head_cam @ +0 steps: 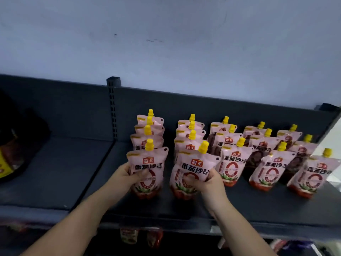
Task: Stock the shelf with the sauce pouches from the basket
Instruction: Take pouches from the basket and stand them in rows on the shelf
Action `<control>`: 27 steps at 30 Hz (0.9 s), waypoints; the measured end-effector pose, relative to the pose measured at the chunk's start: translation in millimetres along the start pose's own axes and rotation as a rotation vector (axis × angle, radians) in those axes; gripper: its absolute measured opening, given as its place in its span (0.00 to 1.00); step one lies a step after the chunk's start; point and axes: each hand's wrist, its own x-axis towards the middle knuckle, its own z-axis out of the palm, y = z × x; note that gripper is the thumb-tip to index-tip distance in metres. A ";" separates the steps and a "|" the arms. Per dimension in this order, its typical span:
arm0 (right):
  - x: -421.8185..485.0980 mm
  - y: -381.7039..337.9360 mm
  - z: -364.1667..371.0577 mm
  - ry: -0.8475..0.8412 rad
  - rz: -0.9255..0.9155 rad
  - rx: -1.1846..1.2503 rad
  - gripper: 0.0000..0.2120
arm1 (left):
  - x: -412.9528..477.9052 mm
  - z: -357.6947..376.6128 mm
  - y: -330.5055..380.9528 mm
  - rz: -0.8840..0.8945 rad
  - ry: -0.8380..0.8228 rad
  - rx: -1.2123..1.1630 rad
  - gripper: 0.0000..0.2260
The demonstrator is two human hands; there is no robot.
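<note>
Wall (166, 34): pale and scuffed, it rises behind and above the post (113, 108), a dark slotted upright at the back of the shelving.
Shelf (184, 207): dark grey, it runs out to both sides of the post's foot, with a low back panel of the same colour.
Pouch rows (258, 145): pink sauce pouches with yellow caps stand upright in files running front to back, all to the right of the post. Some farther from it show dark backs between the pink fronts.
Dark package (20, 145): well to the left of the post at the picture's edge, black with a yellow patch. It is too blurred to name.
First front pouch (149, 163): it heads the file nearest the post and stands with its base on the shelf.
Second front pouch (195, 167): it heads the next file to the right, its cap leaning away from the post.
Left hand (129, 172): fingers and thumb grip the first front pouch at its left edge.
Right hand (208, 182): it clasps the second front pouch low on its right side, thumb across the front.
</note>
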 end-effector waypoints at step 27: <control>-2.4 35.7 -18.9 -0.121 0.070 -0.320 0.26 | -0.7 -29.1 -24.7 0.005 0.087 0.699 0.26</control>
